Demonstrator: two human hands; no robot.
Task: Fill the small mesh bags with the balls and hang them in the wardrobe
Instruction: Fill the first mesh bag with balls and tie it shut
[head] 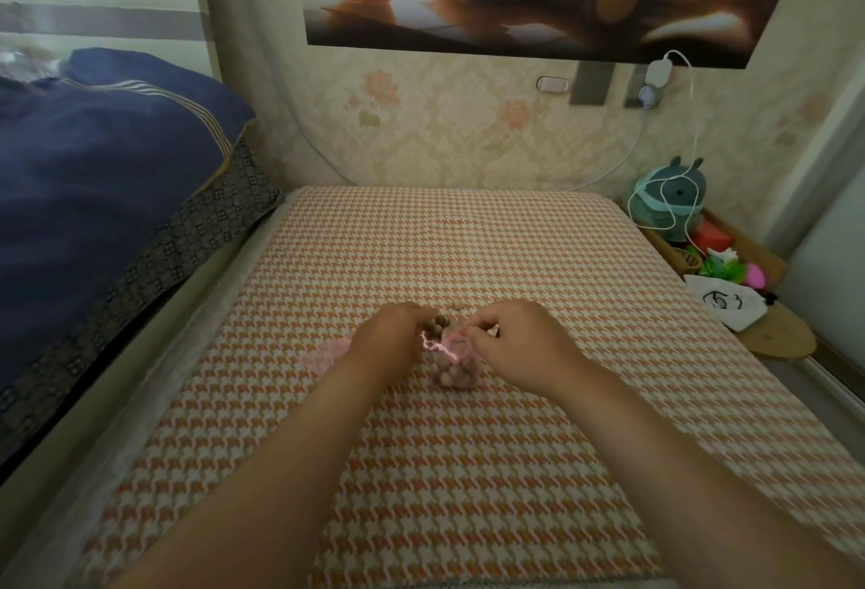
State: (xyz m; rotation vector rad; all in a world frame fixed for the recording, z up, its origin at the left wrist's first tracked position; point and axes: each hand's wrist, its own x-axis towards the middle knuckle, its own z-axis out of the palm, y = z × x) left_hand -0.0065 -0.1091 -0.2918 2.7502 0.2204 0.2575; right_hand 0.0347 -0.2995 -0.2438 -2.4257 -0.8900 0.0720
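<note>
A small pink mesh bag [455,370] holding several brown balls lies on the orange houndstooth mattress [468,471] between my hands. My right hand [517,342] pinches the bag's top edge near its pink ribbon [435,345]. My left hand [391,338] holds a few brown balls [434,325] at its fingertips, right beside the bag's mouth. One loose ball [456,305] sits on the mattress just beyond my hands. A second pink mesh bag [325,352] lies flat, partly hidden under my left wrist.
A blue quilt [93,157] is piled on the bed at the left. At the right, a low shelf holds a teal plush toy [669,202], coloured toys [721,256] and a white pouch [723,305]. A white charger cable [688,129] hangs from the wall.
</note>
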